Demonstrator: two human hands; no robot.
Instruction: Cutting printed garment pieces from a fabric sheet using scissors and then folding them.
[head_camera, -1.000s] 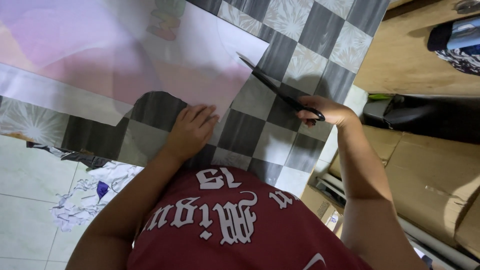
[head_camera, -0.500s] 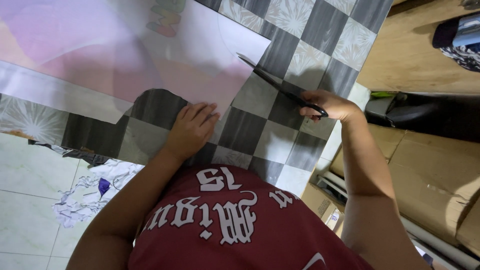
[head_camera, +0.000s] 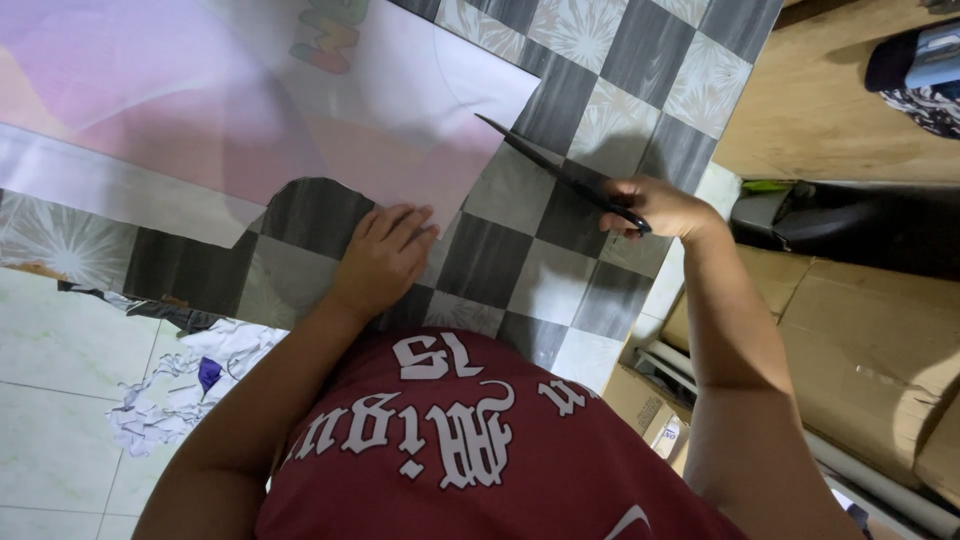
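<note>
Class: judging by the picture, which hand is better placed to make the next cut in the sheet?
Probably the right hand: it grips the black scissors, tips at the glossy pink-and-white printed sheet. The left hand lies flat.

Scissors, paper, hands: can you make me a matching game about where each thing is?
Things:
1. scissors
2. left hand
3. pink sheet
4. pile of scraps

Places:
A. lying on the pale tiled floor
B. pressed flat on the sheet's edge
C. spread over the checkered mat
D. in the grip of the right hand, blades at the sheet's edge

Pairs: 1-D, 2-B, 3-C, 4-A
</note>
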